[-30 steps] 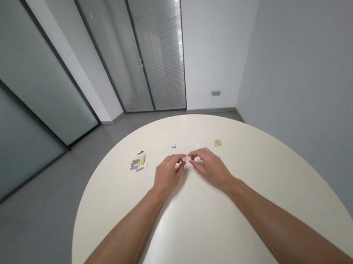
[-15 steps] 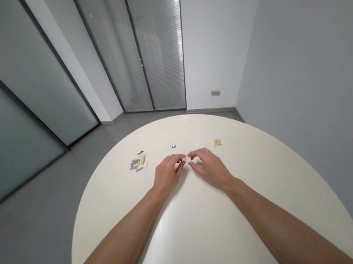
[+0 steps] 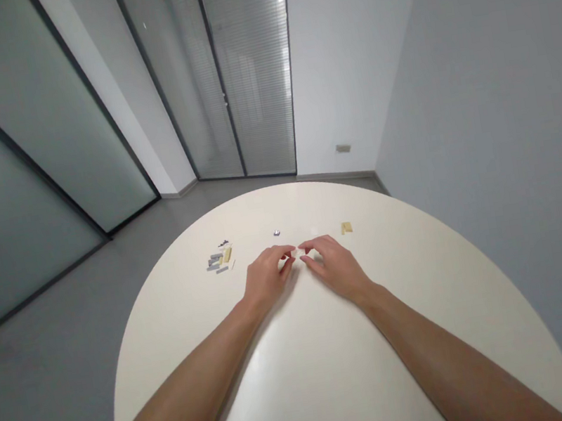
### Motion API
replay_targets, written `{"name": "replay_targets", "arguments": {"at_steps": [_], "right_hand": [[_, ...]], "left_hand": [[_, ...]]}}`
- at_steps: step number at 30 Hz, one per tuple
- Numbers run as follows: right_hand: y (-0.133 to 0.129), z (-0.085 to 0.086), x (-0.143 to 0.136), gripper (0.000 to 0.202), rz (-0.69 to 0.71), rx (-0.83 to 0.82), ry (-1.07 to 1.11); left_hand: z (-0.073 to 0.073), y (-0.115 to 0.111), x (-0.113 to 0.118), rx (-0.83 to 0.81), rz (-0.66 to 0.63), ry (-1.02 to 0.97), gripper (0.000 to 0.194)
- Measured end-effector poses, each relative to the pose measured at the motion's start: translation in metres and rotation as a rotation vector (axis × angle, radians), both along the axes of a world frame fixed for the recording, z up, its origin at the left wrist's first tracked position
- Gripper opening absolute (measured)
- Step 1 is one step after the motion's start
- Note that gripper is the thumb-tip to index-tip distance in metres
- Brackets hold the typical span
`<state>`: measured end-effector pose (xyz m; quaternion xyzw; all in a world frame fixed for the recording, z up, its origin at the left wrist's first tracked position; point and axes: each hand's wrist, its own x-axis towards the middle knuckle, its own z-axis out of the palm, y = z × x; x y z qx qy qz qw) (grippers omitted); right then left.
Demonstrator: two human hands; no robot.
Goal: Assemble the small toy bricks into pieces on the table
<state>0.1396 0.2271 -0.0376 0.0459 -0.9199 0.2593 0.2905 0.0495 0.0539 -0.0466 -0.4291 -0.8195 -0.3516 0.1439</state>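
Both hands meet near the middle of a round cream table [image 3: 299, 392]. My left hand [image 3: 269, 273] has its thumb and fingers curved toward a tiny pale piece between the two hands, too small to make out. Facing it, my right hand [image 3: 333, 266] curls its thumb and fingers round the same spot. Beyond them lies a small dark and silver part [image 3: 277, 233]. To the left is a pile of small grey blocks [image 3: 213, 262] with a yellow block [image 3: 227, 254] among them. Yellow flat pieces [image 3: 346, 227] lie to the right.
Small black bits [image 3: 223, 243] sit behind the grey and yellow pile. Past the table's far edge are a glass door [image 3: 252, 65] with blinds and a pale wall [image 3: 348, 29]. Frosted panels [image 3: 29, 101] stand at the left.
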Motion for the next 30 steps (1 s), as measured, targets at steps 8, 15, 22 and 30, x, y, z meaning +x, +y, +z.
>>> {"name": "replay_targets", "arguments": {"at_steps": [8,15,22,30], "right_hand": [[-0.0002,0.0006,0.0007,0.018,0.012,0.010,0.004],[0.0008,0.0000,0.0004,0.017,0.023,0.011,0.003],[0.0008,0.0005,0.0006,0.017,0.032,0.006,0.021],[0.0007,-0.0005,-0.0008,0.017,0.027,0.036,0.028]], "left_hand": [[0.0007,-0.0002,0.0012,-0.014,0.005,-0.001,0.022],[0.0022,0.0001,0.0022,-0.013,0.013,-0.010,0.019],[0.0036,0.0004,0.0028,-0.014,0.011,-0.015,0.018],[0.0061,-0.0009,0.0052,-0.037,0.016,0.024,0.018]]}}
